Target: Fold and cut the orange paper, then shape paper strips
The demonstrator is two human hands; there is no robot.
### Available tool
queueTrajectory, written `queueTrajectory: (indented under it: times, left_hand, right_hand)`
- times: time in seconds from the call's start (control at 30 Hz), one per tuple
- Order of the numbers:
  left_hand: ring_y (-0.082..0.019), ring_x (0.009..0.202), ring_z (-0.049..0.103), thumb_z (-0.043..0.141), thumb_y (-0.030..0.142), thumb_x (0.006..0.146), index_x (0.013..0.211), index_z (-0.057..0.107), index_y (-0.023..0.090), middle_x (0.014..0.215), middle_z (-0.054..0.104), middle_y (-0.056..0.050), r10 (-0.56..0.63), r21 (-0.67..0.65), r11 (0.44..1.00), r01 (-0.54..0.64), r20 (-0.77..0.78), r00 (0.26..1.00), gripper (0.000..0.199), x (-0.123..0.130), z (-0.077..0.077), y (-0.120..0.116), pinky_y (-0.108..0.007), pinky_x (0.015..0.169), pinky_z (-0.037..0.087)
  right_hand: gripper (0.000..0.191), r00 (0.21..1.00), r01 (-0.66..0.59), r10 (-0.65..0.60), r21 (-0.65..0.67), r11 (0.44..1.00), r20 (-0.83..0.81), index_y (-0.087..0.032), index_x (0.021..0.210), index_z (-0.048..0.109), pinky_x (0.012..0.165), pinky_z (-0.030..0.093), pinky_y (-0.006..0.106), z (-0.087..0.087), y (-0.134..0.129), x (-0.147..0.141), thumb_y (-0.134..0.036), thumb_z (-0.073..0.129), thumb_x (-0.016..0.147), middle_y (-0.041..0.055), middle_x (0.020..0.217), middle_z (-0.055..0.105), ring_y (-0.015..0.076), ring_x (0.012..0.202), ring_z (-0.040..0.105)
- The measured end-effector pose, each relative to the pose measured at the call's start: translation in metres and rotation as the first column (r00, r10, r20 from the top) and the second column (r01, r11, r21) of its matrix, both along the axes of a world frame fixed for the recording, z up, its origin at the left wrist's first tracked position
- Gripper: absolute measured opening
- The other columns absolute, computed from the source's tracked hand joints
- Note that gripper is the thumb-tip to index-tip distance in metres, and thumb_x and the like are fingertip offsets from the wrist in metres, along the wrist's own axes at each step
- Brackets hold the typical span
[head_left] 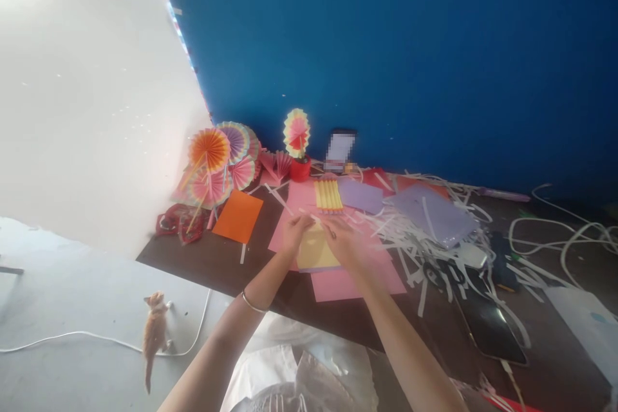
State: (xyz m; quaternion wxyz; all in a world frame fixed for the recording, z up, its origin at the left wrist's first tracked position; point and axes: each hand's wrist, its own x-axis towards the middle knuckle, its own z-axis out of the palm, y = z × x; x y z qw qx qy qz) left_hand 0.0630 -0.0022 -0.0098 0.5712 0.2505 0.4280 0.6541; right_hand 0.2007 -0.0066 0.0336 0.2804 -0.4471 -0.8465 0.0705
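A sheet of yellow paper (316, 250), with a thin purple edge along its bottom, lies between my two hands over pink sheets (338, 288). My left hand (300, 229) pinches its top left corner. At the top right corner my right hand (339, 234) has its fingers closed on the same sheet, slightly blurred. Just beyond my fingertips sits a yellow pleated paper piece (328, 196) with a purple lower edge. Behind it to the right rests a purple sheet (361, 196). An orange sheet (238, 216) lies left of my left hand.
Folded paper fans (209, 149) cluster at the back left, beside a red pot (300, 169) holding a paper flower. White paper strips (410, 232), scissors (433, 275) and a phone (492, 328) with a cable cover the right side. A kitten (155, 328) is on the floor.
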Motion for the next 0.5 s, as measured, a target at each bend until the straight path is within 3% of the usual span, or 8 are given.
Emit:
queueTrajectory:
  times: [0.27,0.5]
  left_hand:
    - [-0.014,0.070,0.059,0.068,0.043,0.067,0.064,0.063,0.013,0.065,0.057,-0.002,0.007,0.036,0.999,-0.004,-0.068,0.998,0.031,0.000,0.004,-0.001,-0.038,0.085,0.049]
    - [-0.016,0.079,0.061,0.067,0.040,0.069,0.072,0.065,0.013,0.076,0.063,-0.005,-0.048,0.073,0.996,0.046,0.020,0.999,0.027,0.002,0.006,-0.001,-0.043,0.092,0.045]
  right_hand:
    - [0.030,0.999,0.047,-0.047,0.000,0.999,-0.026,-0.021,0.096,0.064,0.084,0.049,0.038,0.000,-0.001,-0.001,-0.022,0.036,0.089,0.0078,0.102,0.067,0.0212,0.096,0.061]
    - [0.030,0.985,0.012,-0.023,-0.064,0.998,-0.170,-0.023,0.103,0.063,0.085,0.049,0.038,0.009,-0.006,-0.005,-0.024,0.037,0.089,0.0063,0.104,0.067,0.0206,0.097,0.061]
